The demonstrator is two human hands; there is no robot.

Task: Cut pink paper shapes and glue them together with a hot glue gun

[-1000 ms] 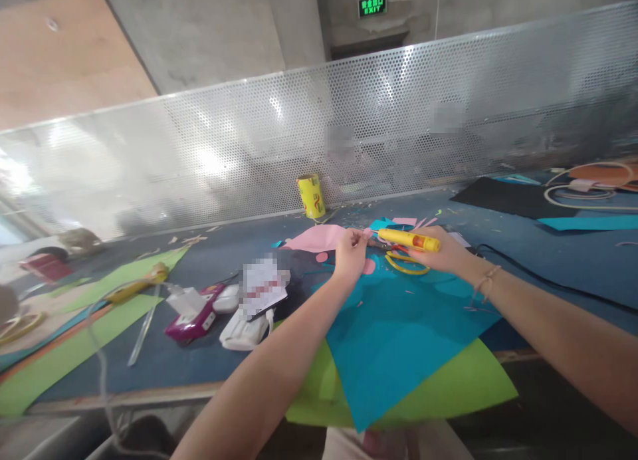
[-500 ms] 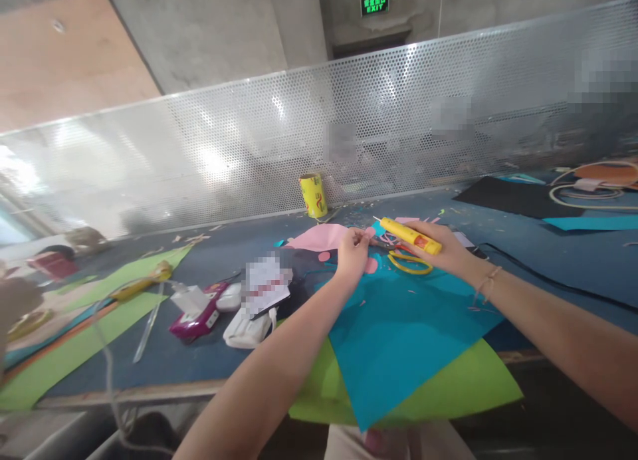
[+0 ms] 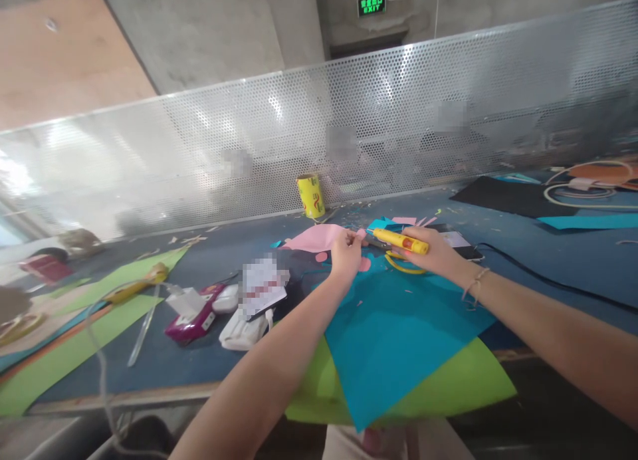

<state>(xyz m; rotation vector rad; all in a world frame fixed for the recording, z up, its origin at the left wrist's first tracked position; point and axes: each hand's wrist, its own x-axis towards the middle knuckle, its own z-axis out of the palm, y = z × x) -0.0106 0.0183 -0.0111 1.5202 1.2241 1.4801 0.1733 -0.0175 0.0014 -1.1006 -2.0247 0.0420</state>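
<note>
My right hand [image 3: 438,248] is wrapped round a yellow hot glue gun [image 3: 393,237], whose nozzle points left toward my left hand [image 3: 346,252]. The fingers of that left hand pinch a small pink disc [image 3: 361,234], close to the nozzle tip. Whether tip and disc touch, I cannot tell. Beneath the glue gun lie scissors with yellow handles [image 3: 405,267]. Other pink discs [image 3: 365,265] rest beside my left hand, and a pink sheet [image 3: 314,238] lies behind it. A blue sheet [image 3: 403,340] spreads under my forearms, over a green sheet [image 3: 468,380] at the table edge.
On the left are a purple power strip [image 3: 192,322] with white plugs, a white charger [image 3: 244,330] and another yellow glue gun [image 3: 132,290] on green sheets. A yellow tube [image 3: 311,195] stands by the perforated metal divider [image 3: 239,134]. A black cable [image 3: 548,274] crosses the right side.
My right hand has brought the glue gun left and lower, so its nozzle now sits near the pink disc. My left hand keeps its pinch. The view has shifted slightly.
</note>
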